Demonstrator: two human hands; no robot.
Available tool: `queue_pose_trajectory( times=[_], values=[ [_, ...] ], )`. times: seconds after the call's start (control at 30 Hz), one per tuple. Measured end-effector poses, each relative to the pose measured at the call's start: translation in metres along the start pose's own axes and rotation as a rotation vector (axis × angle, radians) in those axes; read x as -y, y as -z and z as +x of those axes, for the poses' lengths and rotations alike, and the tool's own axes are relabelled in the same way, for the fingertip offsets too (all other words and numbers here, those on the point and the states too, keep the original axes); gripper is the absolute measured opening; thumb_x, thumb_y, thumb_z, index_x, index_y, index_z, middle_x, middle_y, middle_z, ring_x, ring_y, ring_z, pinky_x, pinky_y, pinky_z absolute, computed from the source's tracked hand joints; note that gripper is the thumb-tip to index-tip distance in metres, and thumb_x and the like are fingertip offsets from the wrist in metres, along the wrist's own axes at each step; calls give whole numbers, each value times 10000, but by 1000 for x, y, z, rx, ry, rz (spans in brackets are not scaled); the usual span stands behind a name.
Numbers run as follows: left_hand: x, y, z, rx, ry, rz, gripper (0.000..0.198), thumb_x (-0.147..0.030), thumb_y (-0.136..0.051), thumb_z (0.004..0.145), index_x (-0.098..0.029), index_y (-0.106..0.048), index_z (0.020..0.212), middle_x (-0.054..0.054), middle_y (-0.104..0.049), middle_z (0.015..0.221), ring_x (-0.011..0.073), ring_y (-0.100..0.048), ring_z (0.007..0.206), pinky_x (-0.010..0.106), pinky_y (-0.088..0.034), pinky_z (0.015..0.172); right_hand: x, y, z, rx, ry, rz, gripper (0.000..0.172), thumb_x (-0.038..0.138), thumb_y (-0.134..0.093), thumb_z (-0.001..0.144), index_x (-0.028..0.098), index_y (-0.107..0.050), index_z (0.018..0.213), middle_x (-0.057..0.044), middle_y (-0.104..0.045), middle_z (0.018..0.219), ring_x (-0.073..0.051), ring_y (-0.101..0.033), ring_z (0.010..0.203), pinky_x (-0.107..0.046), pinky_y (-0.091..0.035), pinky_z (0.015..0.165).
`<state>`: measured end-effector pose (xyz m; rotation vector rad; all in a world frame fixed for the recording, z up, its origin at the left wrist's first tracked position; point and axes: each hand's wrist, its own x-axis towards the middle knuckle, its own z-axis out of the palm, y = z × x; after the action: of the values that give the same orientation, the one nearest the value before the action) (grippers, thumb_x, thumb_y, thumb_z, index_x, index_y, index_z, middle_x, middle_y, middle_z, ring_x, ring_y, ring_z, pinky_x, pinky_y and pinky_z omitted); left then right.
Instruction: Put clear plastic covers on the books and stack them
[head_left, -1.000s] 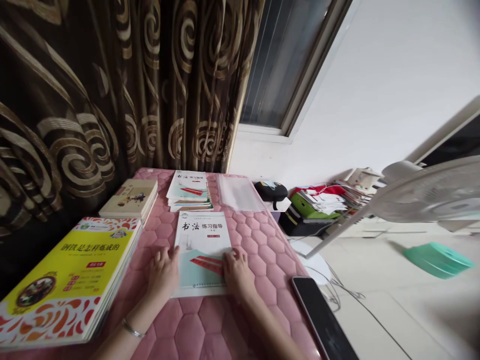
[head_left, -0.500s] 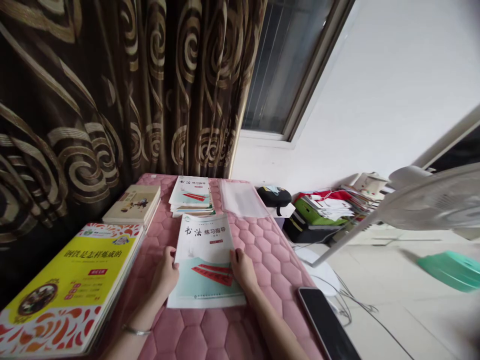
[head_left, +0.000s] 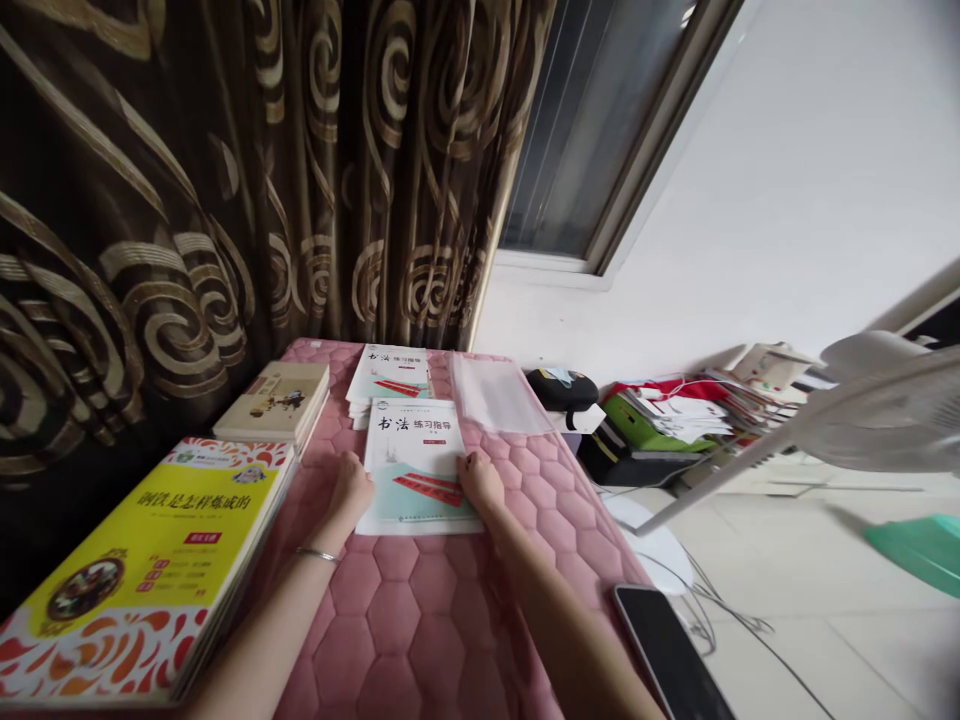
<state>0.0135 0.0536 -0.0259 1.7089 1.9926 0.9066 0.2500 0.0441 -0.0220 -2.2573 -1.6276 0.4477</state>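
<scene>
Between my hands is a white and pale-green calligraphy workbook [head_left: 416, 470] with red strips on its cover. My left hand [head_left: 352, 490] is closed on its left edge, a thin silver bracelet at the wrist. At the right edge, my right hand [head_left: 481, 484] grips it with fingers curled. Just behind it lies a small stack of workbooks [head_left: 394, 370] with the same cover, its front partly hidden by the held one.
At left lie a thick yellow book stack [head_left: 172, 520] and smaller beige books [head_left: 274, 400]. Clear plastic covers [head_left: 499, 395] rest at the back right of the pink quilted surface [head_left: 405, 620]. A phone [head_left: 671, 650] lies at the right edge, with a fan [head_left: 862, 420] beyond.
Both hands have moved the workbook away from me, toward the stack behind it. The view has shifted slightly left.
</scene>
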Motion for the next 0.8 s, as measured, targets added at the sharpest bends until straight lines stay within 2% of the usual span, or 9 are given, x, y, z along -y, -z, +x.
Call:
queue_pose_trajectory(
  times=[0.2,0.3,0.37,0.5,0.6,0.7,0.8],
  values=[
    [14,-6,-12,-28,-148,47,186,-45,-549,771,-179,-491,886,115,-619,970,251,-625,1005,371,-474,881,-2,-7,-3,-25,0,48,374,298,-405,985,90,-523,1273,-186,-691,1118,-267,-684,985,-349,-504,805],
    [18,-9,-15,-43,-197,60,193,-36,-510,805,-183,-482,926,101,-612,970,230,-628,977,362,-488,860,-6,-7,-12,-31,52,88,428,263,-403,977,108,-471,1370,-161,-695,1134,-258,-686,977,-353,-515,827],
    [21,-10,-17,-54,-212,72,187,-49,-497,829,-176,-486,966,120,-611,1004,234,-626,991,370,-491,870,-14,-6,-21,-37,106,116,444,226,-422,957,145,-489,1389,-122,-693,1166,-228,-668,1032,-317,-505,886],
    [29,-7,-22,-75,-189,108,233,-81,-498,845,-137,-495,1070,188,-601,1113,276,-610,1083,406,-495,891,-38,-2,-44,-32,226,249,375,193,-491,892,204,-659,1228,-56,-690,1201,-182,-665,1024,-257,-504,901],
    [37,-1,-33,-78,-150,139,279,-93,-532,815,-110,-511,1092,205,-622,1109,305,-617,1093,430,-491,904,-54,6,-61,-1,270,390,313,195,-514,866,212,-731,1090,-37,-737,1105,-185,-689,968,-254,-517,858],
    [44,6,-48,-55,-126,158,296,-138,-564,806,-114,-528,1099,160,-672,1013,291,-654,1040,393,-501,879,-60,15,-79,19,168,405,271,253,-518,893,214,-748,1031,-37,-766,1006,-199,-702,933,-254,-518,796],
    [46,15,-61,-9,-89,176,277,-220,-575,825,-116,-543,1080,122,-698,890,284,-688,940,361,-510,796,-58,19,-93,17,33,260,247,326,-536,914,230,-754,981,-39,-771,955,-203,-705,892,-256,-496,757]
  ],
)
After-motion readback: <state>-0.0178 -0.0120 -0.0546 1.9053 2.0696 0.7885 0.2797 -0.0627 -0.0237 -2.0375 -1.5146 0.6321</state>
